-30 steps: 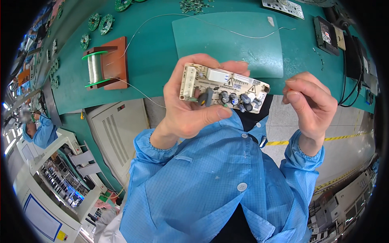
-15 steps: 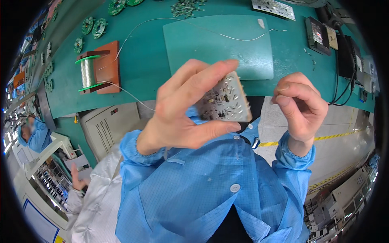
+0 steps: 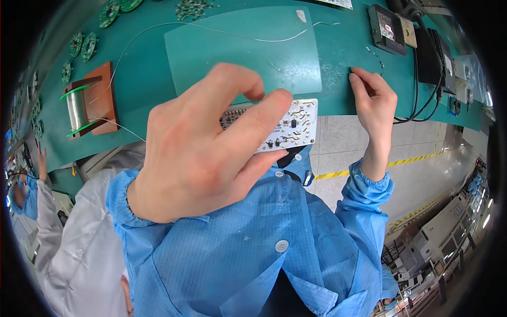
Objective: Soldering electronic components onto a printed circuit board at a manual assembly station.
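Note:
My left hand point(image 3: 198, 142) grips a white circuit board point(image 3: 300, 122) studded with small dark parts and solder joints. The fingers and thumb reach over it and hide its left portion. The board is held up near the table's front edge, its part-covered face towards me. Off to the right, over the table edge, my right hand point(image 3: 376, 98) is closed with thumb and fingertips pressed together. Whatever may be between those tips is too small or hidden to make out.
A solder wire spool point(image 3: 77, 110) sits on a brown stand point(image 3: 103, 90) at left, its wire looping over a pale green mat point(image 3: 243, 58). Round green boards point(image 3: 88, 46) lie beyond. A black box point(image 3: 387, 29) and cables point(image 3: 422, 100) stand right. Someone in white sits at left.
The board has turned so its face shows more squarely, and my left hand has come closer to the camera. The whole view has shifted, with table things now further left and up.

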A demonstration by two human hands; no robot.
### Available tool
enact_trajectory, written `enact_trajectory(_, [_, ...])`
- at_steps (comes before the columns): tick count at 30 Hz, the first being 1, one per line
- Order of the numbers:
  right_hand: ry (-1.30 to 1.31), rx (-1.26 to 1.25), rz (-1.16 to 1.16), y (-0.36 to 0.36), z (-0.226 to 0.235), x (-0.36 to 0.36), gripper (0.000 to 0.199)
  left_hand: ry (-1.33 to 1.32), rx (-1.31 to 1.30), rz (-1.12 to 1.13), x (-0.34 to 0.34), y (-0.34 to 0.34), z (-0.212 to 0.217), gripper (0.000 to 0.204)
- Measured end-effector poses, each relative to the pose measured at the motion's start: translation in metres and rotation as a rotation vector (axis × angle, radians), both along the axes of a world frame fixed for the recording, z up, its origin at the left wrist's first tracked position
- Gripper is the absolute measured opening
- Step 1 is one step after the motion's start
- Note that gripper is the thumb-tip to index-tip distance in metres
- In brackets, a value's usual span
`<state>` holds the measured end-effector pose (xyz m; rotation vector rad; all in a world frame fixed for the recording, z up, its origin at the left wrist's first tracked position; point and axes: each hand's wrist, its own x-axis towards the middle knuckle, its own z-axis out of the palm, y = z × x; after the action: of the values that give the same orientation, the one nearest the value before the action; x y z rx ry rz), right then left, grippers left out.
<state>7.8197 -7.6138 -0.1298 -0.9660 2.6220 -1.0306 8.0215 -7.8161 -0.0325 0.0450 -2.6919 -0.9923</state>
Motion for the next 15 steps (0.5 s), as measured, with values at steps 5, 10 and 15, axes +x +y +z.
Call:
enact_trajectory(5, [-0.078, -0.265, 0.106, -0.002, 0.029, 0.016, 0.012, -0.029, -0.002, -0.081, -0.014, 0.006, -0.001, 0.054])
enact_trajectory(10, [-0.231, -0.480, 0.464, -0.008, 0.059, 0.024, 0.013, -0.054, -0.022, -0.217, -0.032, 0.018, -0.001, 0.051])
enact_trajectory(15, [-0.333, -0.359, 0.608, 0.011, 0.061, 0.016, 0.006, -0.048, -0.052, -0.371, -0.051, 0.035, -0.005, 0.048])
